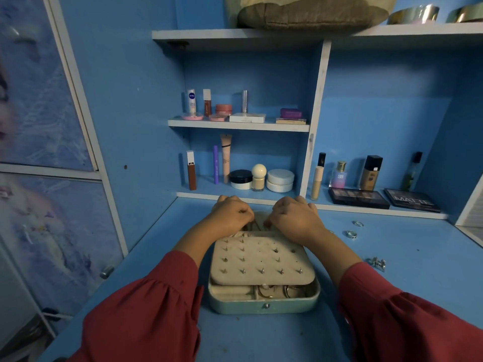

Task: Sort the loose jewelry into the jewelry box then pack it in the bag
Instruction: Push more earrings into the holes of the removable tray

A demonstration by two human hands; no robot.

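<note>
Jewelry box (264,301): open on the tabletop (392,296), close so I reach its far end.
Left hand (231,214): fingers curled, pinching something fine I cannot identify.
Right hand (295,216): likewise.
Rings (351,234): loose, right, unsorted.

Both arms reach forward toward twelve o'clock, forearms bare below dark red sleeves bunched near the elbows. The left hand (231,214) sits at about eleven o'clock, back of the hand up, fingers curled under with thumb and forefinger pinched together. The right hand (295,216) sits at about one o'clock, also knuckles up, fingers curled down and inward. The two hands are close together, nearly meeting; what they pinch is too small to tell.
</note>
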